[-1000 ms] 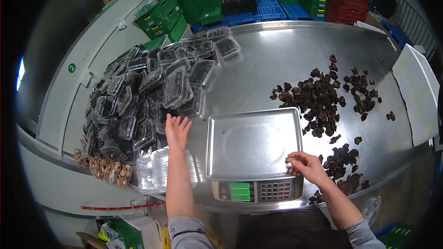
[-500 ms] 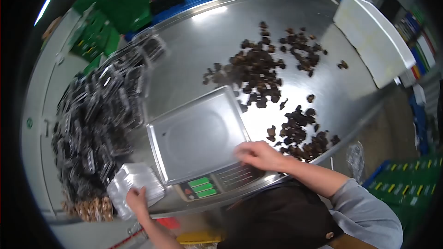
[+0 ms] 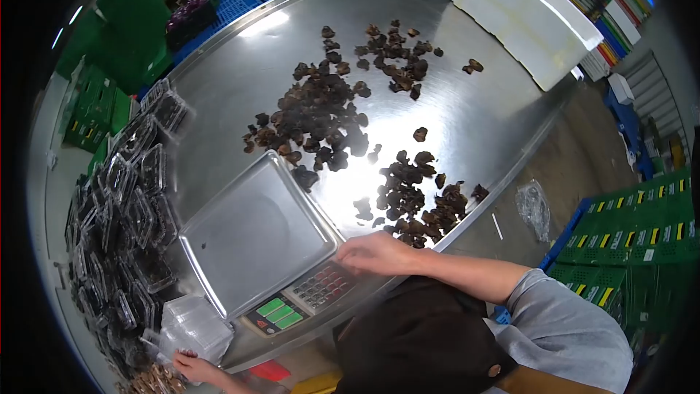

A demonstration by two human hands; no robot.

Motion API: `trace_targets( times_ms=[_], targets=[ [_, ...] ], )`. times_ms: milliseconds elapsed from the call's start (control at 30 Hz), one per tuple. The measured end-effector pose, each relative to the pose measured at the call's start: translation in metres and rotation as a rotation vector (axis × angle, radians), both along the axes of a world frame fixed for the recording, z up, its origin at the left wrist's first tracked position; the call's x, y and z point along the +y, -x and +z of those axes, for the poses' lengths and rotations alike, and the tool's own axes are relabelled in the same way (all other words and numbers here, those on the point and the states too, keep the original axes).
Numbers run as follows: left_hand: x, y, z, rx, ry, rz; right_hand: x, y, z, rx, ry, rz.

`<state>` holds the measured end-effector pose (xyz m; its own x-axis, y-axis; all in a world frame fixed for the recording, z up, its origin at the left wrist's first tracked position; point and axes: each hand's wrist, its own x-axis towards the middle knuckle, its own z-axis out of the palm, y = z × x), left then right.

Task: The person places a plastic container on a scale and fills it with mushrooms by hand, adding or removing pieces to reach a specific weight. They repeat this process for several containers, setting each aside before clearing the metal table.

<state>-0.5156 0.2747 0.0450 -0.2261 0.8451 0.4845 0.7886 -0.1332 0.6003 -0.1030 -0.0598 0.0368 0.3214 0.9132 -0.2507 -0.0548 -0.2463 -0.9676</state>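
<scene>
My right hand is over the right edge of the digital scale, beside its keypad; its fingers are bent, and whether they hold anything is hidden. At the lower left, my left hand touches the edge of a stack of clear plastic trays, its fingers pressed together at the rim. The scale's metal pan bears only a small dark speck, and its green display is lit. Dark brown, mushroom-like pieces lie in loose groups beyond and to the right of the scale.
Many filled clear packs are piled along the left side. A white foam box stands at the upper right of the steel table. Green crates stand at the right, and a clear plastic bag lies on the floor.
The view has turned, so the table contents appear farther left. My right hand has moved slightly off the pan's corner; my left hand has slid to the lower edge of the tray stack.
</scene>
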Motion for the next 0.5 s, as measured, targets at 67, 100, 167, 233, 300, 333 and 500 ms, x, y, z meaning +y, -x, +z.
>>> trace_targets(
  times_ms=[67, 100, 167, 233, 300, 333, 500],
  targets=[
    [-0.044, -0.051, 0.013, -0.041, -0.105, -0.168, -0.012, -0.004, -0.008, 0.018, 0.007, -0.064],
    [-0.065, -0.074, 0.017, -0.086, -0.211, -0.324, -0.017, -0.007, -0.012, 0.034, 0.012, -0.117],
    [-0.103, -0.118, 0.015, 0.073, -0.122, -0.658, -0.026, -0.017, -0.016, -0.006, 0.022, -0.16],
    [-0.135, -0.164, 0.023, 0.288, 0.004, -0.896, -0.032, -0.035, -0.023, -0.168, 0.015, -0.229],
    [-0.14, -0.18, 0.015, 0.418, 0.05, -1.005, -0.042, -0.06, -0.028, -0.172, 0.031, -0.349],
    [-0.142, -0.188, 0.012, 0.551, 0.099, -1.105, -0.049, -0.077, -0.037, -0.211, 0.029, -0.417],
    [-0.161, -0.215, 0.029, 0.46, 0.268, -1.064, -0.105, -0.197, -0.08, -0.465, -0.024, -0.907]
  ],
)
